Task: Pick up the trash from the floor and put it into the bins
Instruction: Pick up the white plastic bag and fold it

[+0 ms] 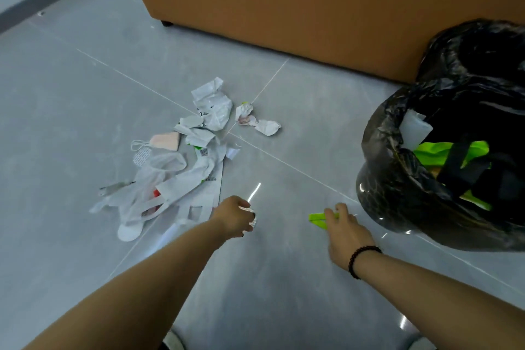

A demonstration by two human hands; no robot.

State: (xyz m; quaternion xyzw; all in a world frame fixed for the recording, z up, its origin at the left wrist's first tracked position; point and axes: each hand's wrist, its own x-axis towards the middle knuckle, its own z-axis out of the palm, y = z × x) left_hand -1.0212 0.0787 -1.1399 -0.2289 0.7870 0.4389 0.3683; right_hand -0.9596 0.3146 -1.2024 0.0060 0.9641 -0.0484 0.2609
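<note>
A heap of trash lies on the grey tiled floor: white wrappers, a clear plastic bag, a pink sponge-like piece and crumpled paper. My left hand is curled round a small shiny wrapper just right of the heap. My right hand pinches a bright green scrap low over the floor, next to the bin. The bin with a black bag stands at the right and holds green and white trash.
A second black bin bag stands behind the first at the far right. A large brown cabinet on small feet blocks the back. A dark skirting runs along the wall at the top left. Bare tiles spread left of the heap.
</note>
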